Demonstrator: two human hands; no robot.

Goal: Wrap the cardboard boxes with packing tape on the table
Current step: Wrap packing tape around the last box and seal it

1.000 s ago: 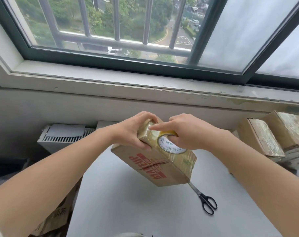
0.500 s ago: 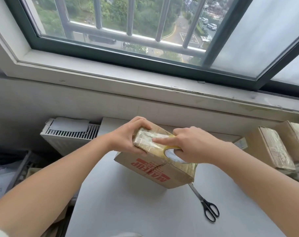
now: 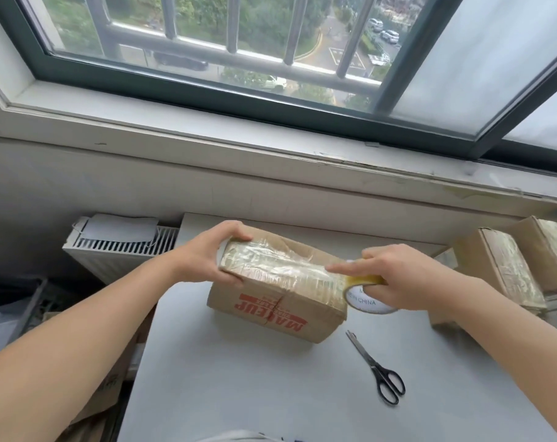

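Observation:
A brown cardboard box (image 3: 280,301) with red print stands on the grey table (image 3: 271,384), its upper face covered with shiny clear tape. My left hand (image 3: 210,255) grips the box's far left end. My right hand (image 3: 388,275) holds a roll of packing tape (image 3: 365,298) at the box's right end, forefinger stretched out along the taped face. A strip runs from the roll onto the box.
Black scissors (image 3: 379,371) lie on the table to the right of the box. Taped boxes (image 3: 506,266) are stacked at the right edge. A white radiator (image 3: 121,247) stands left of the table below the window sill, with cardboard on the floor.
My right hand has drawn the tape roll from the box's left part to its right end, laying tape along the top. The box has been lowered and now lies flatter.

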